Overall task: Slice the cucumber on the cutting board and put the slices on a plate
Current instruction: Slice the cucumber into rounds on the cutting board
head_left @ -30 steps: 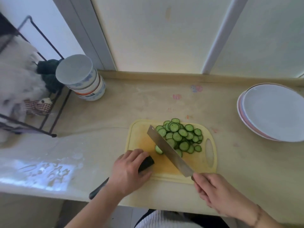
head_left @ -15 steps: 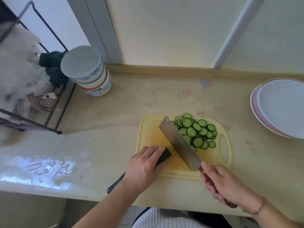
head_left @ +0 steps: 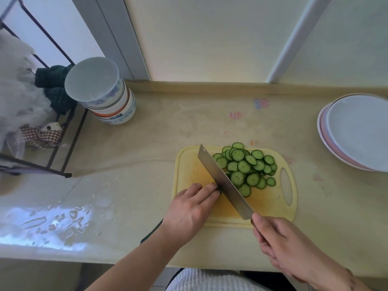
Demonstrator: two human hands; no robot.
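Since half a second ago, the knife (head_left: 225,182) has come down beside the left hand's fingertips, and the cucumber's dark end is now almost hidden. That left hand (head_left: 192,208) curls over the cucumber (head_left: 219,191), holding it down on the yellow cutting board (head_left: 270,203). Gripping the knife handle, the right hand (head_left: 281,241) sits at the board's near edge. Slices (head_left: 244,166) lie heaped beyond the blade. White plates (head_left: 357,131) sit stacked well apart on the right, and bowls (head_left: 105,95) stand at the back left.
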